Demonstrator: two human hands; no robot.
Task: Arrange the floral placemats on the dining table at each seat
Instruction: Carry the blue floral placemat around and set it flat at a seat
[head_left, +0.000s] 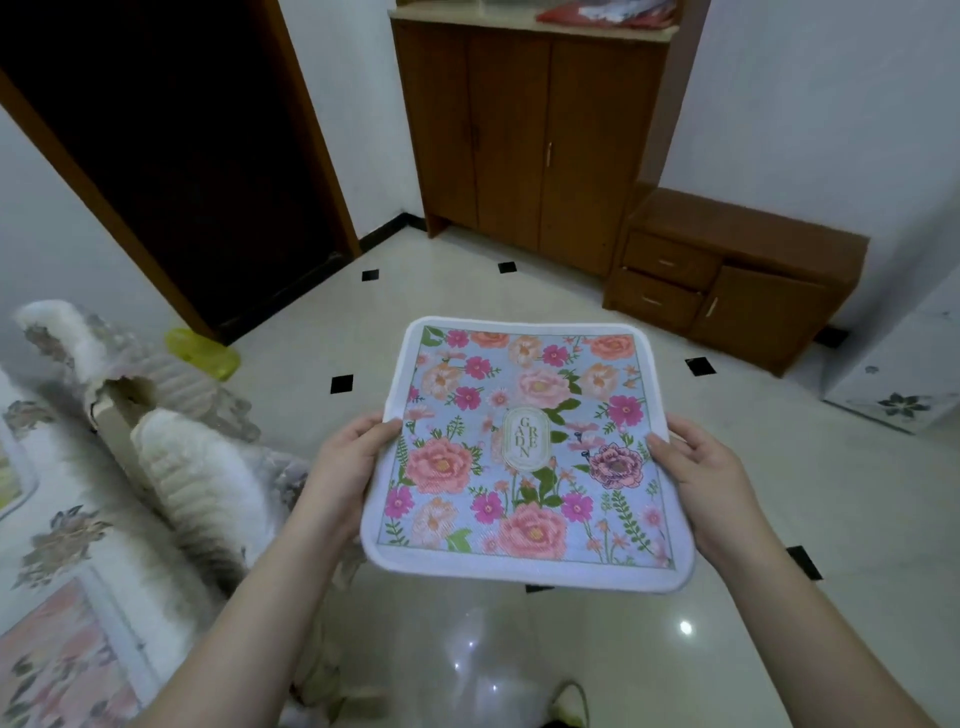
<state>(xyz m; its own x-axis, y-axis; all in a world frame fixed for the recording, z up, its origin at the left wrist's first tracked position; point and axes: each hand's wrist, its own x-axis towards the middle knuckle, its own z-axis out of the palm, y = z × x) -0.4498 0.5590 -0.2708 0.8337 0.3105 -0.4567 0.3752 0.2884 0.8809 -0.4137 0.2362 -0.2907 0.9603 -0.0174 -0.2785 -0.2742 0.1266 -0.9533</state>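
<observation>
A square floral placemat with a white border and pink and orange flowers on pale blue is held flat in the air over the floor. My left hand grips its left edge and my right hand grips its right edge, thumbs on top. At the far left, the dining table shows under a floral cloth, and another pink floral placemat lies on it near the bottom-left corner.
Chairs with fluffy white covers stand along the table's edge at the left. A tall wooden cabinet and a low wooden drawer unit stand against the far wall. A dark doorway opens at upper left. A yellow object lies on the tiled floor.
</observation>
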